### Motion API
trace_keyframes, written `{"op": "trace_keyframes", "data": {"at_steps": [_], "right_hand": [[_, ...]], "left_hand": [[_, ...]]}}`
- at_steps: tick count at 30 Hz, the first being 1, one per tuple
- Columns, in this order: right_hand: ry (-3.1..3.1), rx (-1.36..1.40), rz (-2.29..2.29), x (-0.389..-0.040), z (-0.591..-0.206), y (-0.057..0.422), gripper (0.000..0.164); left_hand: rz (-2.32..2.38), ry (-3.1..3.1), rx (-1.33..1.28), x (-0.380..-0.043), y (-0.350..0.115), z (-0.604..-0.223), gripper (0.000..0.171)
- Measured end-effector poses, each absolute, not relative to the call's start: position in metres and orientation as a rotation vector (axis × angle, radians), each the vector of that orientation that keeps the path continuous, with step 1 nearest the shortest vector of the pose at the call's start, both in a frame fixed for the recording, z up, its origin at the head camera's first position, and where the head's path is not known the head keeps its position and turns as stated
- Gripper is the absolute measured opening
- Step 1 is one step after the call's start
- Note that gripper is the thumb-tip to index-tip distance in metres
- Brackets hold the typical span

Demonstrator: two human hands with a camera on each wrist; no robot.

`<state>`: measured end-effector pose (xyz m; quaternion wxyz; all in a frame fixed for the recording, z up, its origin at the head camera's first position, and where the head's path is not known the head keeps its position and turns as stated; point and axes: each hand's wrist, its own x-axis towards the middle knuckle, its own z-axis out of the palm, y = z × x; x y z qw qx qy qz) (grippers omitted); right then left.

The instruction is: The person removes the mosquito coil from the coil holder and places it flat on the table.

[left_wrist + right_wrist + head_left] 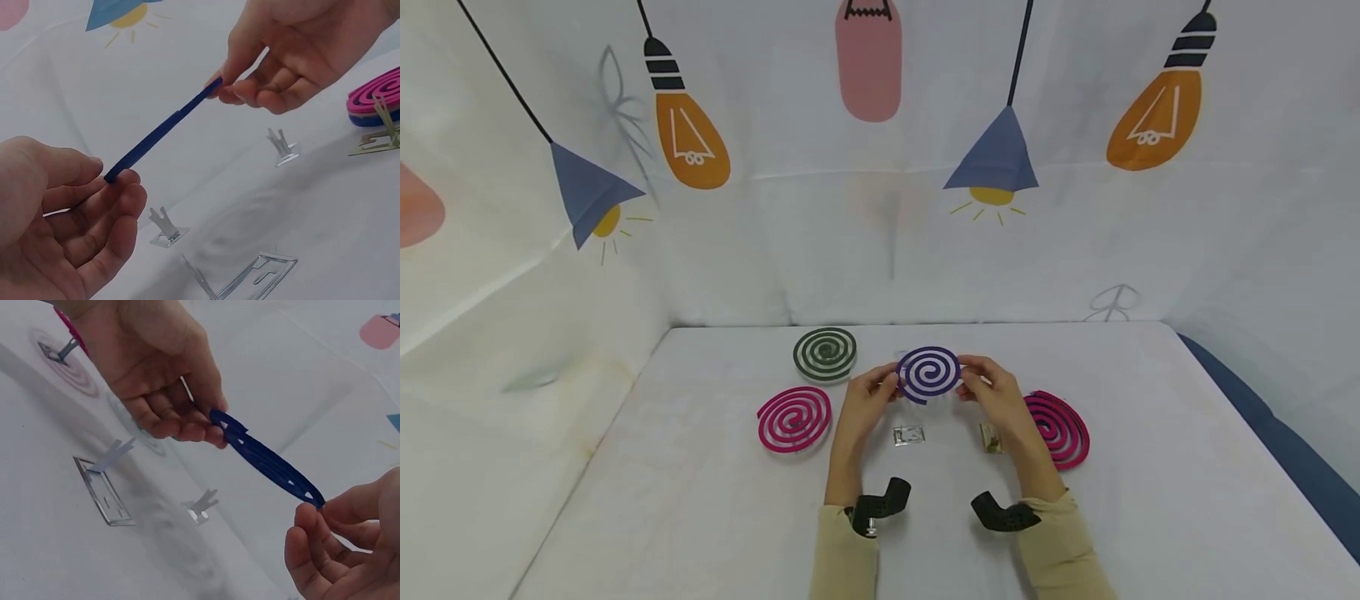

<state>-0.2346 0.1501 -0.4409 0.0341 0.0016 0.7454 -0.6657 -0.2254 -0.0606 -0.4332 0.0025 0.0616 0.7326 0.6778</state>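
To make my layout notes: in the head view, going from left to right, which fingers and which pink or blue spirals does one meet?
Left pink spiral, left hand's fingers, blue spiral, right hand's fingers, right pink spiral.

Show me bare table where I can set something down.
Free: the table between its left edge and the left pink mosquito coil, and from the pink-topped coil stack to its right edge. Crowded: the middle, under the blue mosquito coil, where metal coil stands sit.
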Motion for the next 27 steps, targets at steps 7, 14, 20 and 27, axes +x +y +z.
{"op": "trace_keyframes", "data": {"at_steps": [7, 14, 20, 27], "right_hand": [[2.291, 0.008, -2.031, -0.229, -0.432, 0.163, 0.034], [2.293, 0.061, -1.989, -0.232, -0.428, 0.173, 0.034], [2.367, 0.005, -1.941, -0.234, -0.428, 0.180, 0.032], [2.416, -0.023, -1.899, -0.229, -0.430, 0.187, 0.029]], "left_hand": [[2.040, 2.335, 0.265, -0.224, -0.056, -0.429, 0.032], [1.945, 2.372, 0.371, -0.226, -0.055, -0.430, 0.035], [1.914, 2.417, 0.422, -0.237, -0.051, -0.452, 0.036], [1.863, 2.428, 0.463, -0.235, -0.045, -0.456, 0.037]]}}
